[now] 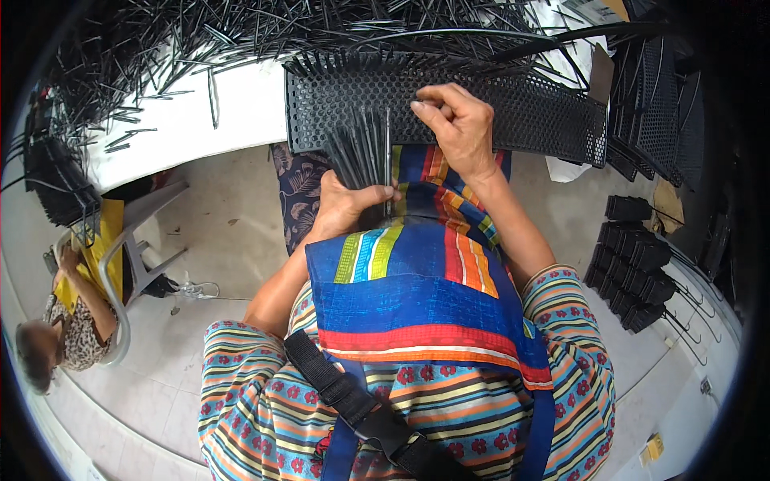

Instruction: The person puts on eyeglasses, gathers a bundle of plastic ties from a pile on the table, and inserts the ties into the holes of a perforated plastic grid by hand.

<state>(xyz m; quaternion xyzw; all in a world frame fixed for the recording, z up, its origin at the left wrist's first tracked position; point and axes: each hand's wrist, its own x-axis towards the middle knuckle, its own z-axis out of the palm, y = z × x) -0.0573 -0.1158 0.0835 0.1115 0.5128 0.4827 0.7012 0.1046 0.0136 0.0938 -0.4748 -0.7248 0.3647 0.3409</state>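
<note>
My left hand (341,207) is closed round a fanned bundle of thin black sticks (359,152) above my lap. One stick stands apart from the bundle at its right side, near the thumb. My right hand (465,132) hovers over a long black rack (537,120) full of small round holes. Its fingers are curled in toward the thumb; anything between them is too small to make out. Along the rack's far edge runs a row of upright black sticks (353,62). The rack lies at the table's near edge, overhanging my knees.
Loose black sticks (160,40) are heaped across the white table (249,100). More perforated black racks (654,88) lean at the far right. Below them are stacked black blocks with wire hooks (634,256). At left, another person (76,313) sits beside a grey chair (144,216).
</note>
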